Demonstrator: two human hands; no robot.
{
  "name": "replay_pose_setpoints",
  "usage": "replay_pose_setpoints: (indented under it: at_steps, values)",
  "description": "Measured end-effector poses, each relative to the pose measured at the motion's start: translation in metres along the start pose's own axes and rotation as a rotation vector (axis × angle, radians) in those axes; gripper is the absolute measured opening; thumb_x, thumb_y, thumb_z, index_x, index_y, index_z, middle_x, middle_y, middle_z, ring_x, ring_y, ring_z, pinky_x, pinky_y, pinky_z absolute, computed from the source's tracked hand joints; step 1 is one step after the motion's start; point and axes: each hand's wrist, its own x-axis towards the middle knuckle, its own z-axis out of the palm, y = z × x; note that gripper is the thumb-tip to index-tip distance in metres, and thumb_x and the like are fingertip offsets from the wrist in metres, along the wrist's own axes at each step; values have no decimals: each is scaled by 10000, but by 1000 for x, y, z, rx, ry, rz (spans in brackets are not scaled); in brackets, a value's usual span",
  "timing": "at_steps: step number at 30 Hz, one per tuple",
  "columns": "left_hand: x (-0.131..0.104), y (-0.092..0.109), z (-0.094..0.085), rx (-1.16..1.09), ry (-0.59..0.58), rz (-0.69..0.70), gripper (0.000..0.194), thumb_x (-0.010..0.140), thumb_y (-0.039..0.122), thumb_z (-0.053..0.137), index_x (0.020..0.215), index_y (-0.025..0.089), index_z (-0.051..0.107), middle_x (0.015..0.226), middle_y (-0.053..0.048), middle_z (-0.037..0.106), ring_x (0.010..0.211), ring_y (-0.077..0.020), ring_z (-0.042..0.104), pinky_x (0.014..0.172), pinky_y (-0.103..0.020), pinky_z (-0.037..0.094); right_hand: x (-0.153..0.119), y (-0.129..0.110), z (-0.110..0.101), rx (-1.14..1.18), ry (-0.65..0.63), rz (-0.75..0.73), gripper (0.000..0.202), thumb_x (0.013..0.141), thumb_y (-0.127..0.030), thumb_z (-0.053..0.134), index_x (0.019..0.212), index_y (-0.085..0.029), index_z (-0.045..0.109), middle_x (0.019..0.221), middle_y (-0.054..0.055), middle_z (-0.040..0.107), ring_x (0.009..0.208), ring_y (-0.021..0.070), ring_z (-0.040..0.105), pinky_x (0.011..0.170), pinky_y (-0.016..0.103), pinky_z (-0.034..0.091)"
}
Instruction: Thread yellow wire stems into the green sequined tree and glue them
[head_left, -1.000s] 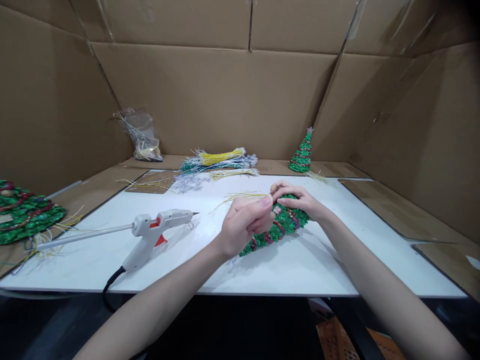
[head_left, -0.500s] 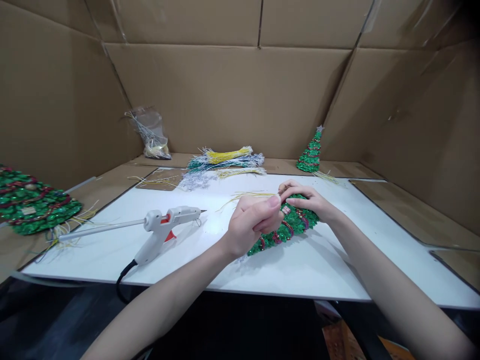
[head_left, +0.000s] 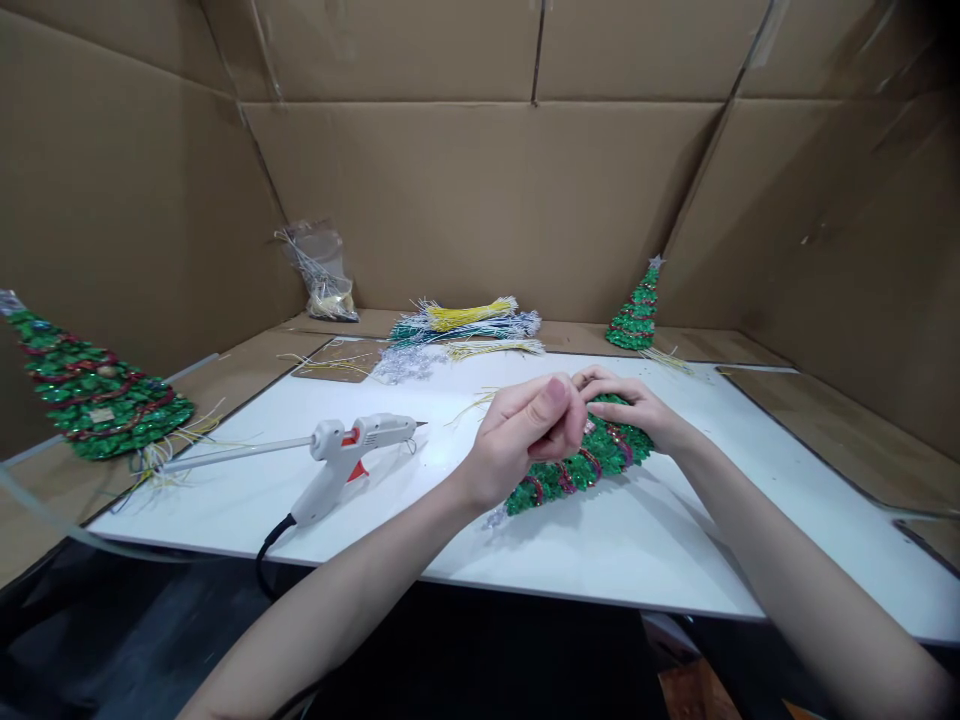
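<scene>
A small green artificial Christmas tree [head_left: 581, 468] with red garland lies on its side on the white board [head_left: 360, 545]. Its silver tip points towards the near left. My right hand [head_left: 626, 408] grips the far, wide end of the tree, its fingers bent over the edge. In front of the tree is my left hand [head_left: 529, 430], closed with thumb and fingers pressed together. Whatever it pinches is hidden from view. A white glue gun [head_left: 341, 460] with a long glue stick in its back rests left of my left hand. Thin yellow strands [head_left: 474, 405] lie behind that hand.
Another tree [head_left: 109, 405] leans at the left, and a smaller one [head_left: 636, 315] stands at the back right. Bundles of yellow, white and green wire [head_left: 469, 318] lie at the back beside a clear plastic bag [head_left: 322, 275]. Cardboard walls [head_left: 405, 200] enclose the workplace.
The view has swung slightly left, so the scene sits further right. My left hand has moved a little closer to my right hand. The right hand keeps its grip on the tree.
</scene>
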Motion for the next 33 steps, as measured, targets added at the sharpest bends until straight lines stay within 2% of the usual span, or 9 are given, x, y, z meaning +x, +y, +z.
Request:
replay_pose_setpoints:
  at_steps: [3,10,19,25,33]
  values:
    - [1,2,2,13,-37,29,330,1007,357,413,785,154,547,513,76,269,458,-75,240,473,-245,205,0,1,0,7,6,17,223,844,-448,645,869,-262,767,1057,60,591,1063,269,545,988,414,389]
    - [2,5,8,55,3,-90,391,971,406,482,674,154,514,498,72,275,447,-63,228,459,-242,187,-1,0,0,7,14,12,245,837,-472,647,864,-258,764,1059,61,593,1062,269,546,1010,417,381]
    - [12,8,5,27,3,-142,398,970,407,481,659,159,486,452,97,234,417,-58,178,433,-231,164,-1,-2,1,21,18,-4,196,849,-410,645,864,-251,759,991,46,579,1029,246,551,1004,409,383]
    - [22,10,5,18,13,-191,391,947,422,517,651,172,463,423,108,216,409,-55,166,432,-210,205,-1,-4,2,27,4,-8,192,856,-383,640,850,-231,757,1007,57,592,1041,246,553,1013,424,382]
    - [29,10,6,37,5,-241,400,911,450,555,629,182,461,417,105,211,394,-53,148,412,-222,153,-2,1,1,58,-3,27,193,849,-396,652,883,-241,763,902,44,647,994,244,589,960,431,434]
